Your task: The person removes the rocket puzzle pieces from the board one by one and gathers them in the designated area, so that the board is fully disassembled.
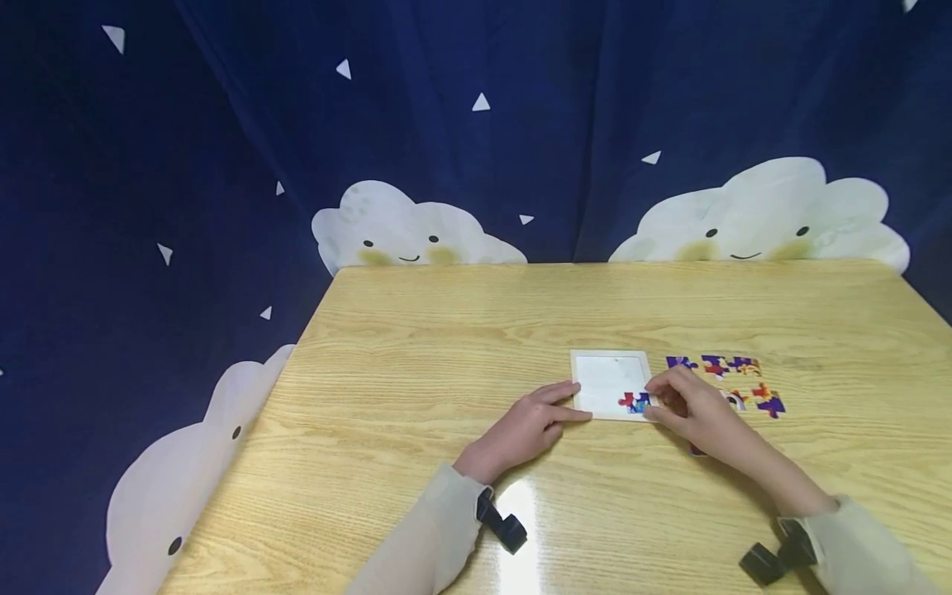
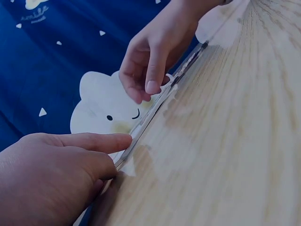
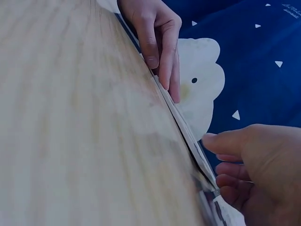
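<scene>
A white square puzzle tray (image 1: 602, 376) lies flat on the wooden table. Against its left rim, my left hand (image 1: 526, 421) rests with index finger and thumb extended; the left wrist view shows this left hand (image 2: 61, 167) at the tray's edge. Joined red and blue jigsaw pieces (image 1: 635, 403) sit in the tray's lower right corner. Beside them is my right hand (image 1: 699, 411), its thumb and bent fingers apart at the right rim. In the right wrist view, that right hand (image 3: 263, 169) shows nothing between thumb and fingers. Its contact with the pieces is unclear.
Loose jigsaw pieces lie right of the tray, among them a purple and orange piece (image 1: 769, 401) and a purple and red piece (image 1: 716, 365). One is partly under my right hand. A dark blue curtain with clouds (image 1: 416, 227) hangs behind the table (image 1: 416, 330).
</scene>
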The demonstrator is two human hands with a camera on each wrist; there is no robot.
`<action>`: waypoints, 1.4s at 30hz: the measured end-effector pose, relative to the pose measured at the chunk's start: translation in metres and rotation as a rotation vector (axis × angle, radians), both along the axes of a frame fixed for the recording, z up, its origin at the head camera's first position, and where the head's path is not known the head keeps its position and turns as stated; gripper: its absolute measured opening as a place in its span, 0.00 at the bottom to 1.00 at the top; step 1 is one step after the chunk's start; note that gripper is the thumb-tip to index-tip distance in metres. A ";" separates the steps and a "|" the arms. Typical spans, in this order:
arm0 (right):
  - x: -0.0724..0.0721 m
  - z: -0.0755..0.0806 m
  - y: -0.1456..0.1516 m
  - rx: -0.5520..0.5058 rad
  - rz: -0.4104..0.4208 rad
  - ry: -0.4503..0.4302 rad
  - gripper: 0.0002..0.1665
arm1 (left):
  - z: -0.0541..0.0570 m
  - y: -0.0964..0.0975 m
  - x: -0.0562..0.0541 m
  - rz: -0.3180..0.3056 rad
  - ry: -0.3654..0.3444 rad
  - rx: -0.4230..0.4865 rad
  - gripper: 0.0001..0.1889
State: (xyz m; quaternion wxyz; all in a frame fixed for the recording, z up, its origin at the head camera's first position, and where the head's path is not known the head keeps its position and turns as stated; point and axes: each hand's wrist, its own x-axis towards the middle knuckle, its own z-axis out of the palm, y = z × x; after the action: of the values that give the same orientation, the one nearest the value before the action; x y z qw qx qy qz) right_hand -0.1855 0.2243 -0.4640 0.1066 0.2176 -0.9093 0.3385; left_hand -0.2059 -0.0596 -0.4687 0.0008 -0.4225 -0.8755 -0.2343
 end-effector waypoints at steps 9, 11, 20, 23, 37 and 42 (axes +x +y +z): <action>-0.008 0.001 -0.003 0.067 0.124 -0.039 0.15 | 0.000 0.000 0.000 -0.005 0.008 0.001 0.22; -0.010 0.002 -0.004 0.066 0.139 -0.061 0.15 | 0.000 0.000 -0.001 -0.006 0.010 0.002 0.22; -0.011 0.007 -0.004 0.044 0.165 -0.182 0.14 | -0.001 0.000 -0.001 -0.010 0.011 0.011 0.22; -0.012 0.008 -0.005 0.030 0.177 -0.207 0.14 | -0.001 0.000 -0.001 -0.009 0.009 0.014 0.22; -0.008 0.000 -0.007 0.011 0.189 0.030 0.18 | 0.000 0.000 0.000 -0.009 0.000 0.012 0.21; -0.006 -0.003 -0.005 -0.008 0.204 0.106 0.21 | 0.001 0.000 -0.001 -0.013 -0.005 0.018 0.21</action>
State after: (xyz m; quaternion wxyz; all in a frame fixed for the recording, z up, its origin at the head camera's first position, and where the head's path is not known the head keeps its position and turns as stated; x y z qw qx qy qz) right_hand -0.1919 0.2192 -0.4665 0.1202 0.3260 -0.8742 0.3392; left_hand -0.2066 -0.0596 -0.4682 0.0011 -0.4274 -0.8707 -0.2434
